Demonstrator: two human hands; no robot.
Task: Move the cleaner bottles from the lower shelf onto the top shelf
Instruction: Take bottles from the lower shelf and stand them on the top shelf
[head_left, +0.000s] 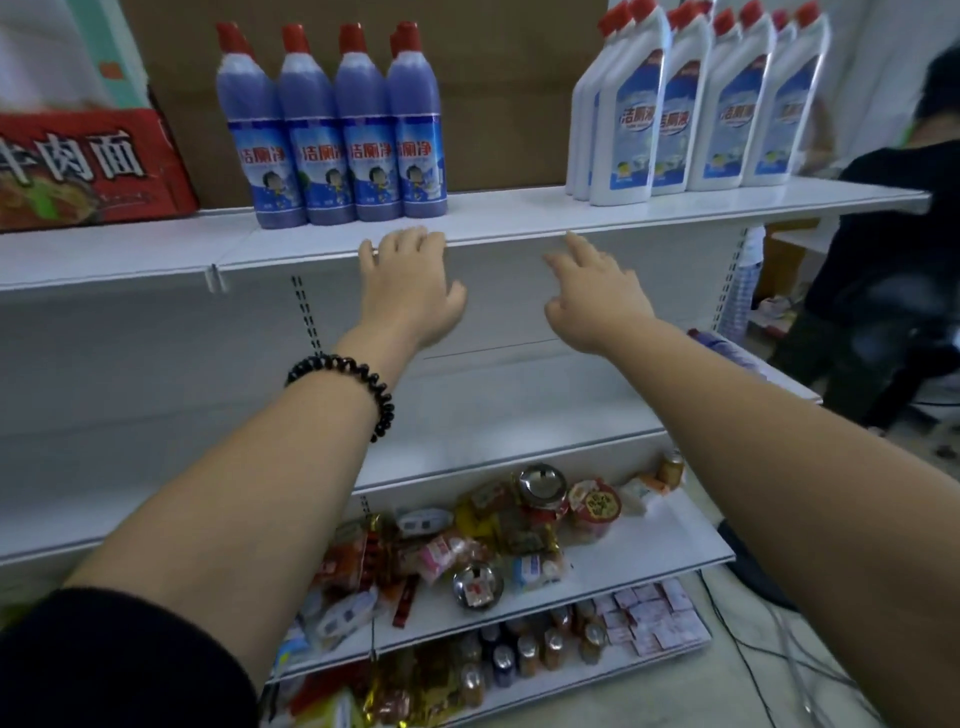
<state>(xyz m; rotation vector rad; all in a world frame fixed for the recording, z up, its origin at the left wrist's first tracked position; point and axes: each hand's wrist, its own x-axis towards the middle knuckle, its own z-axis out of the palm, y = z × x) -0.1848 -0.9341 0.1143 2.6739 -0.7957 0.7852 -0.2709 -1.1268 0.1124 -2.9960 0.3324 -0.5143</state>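
Several blue cleaner bottles (337, 130) with red caps stand in a row on the white top shelf (498, 218), left of centre. Several white cleaner bottles (696, 104) with red caps stand at its right end. My left hand (410, 283) reaches out in front of the shelf's front edge, just below the blue bottles, fingers relaxed and holding nothing. My right hand (592, 293) is stretched out beside it with spread fingers, empty, below the gap between the two groups. One blue bottle (727, 348) lies at the right end of the lower shelf (467, 410).
A red noodle carton (88, 166) sits on the top shelf at far left. Lower shelves hold loose snack packs, cans (540, 488) and small bottles. A person in black (893, 260) crouches at the right, beside the shelf end. Cables lie on the floor.
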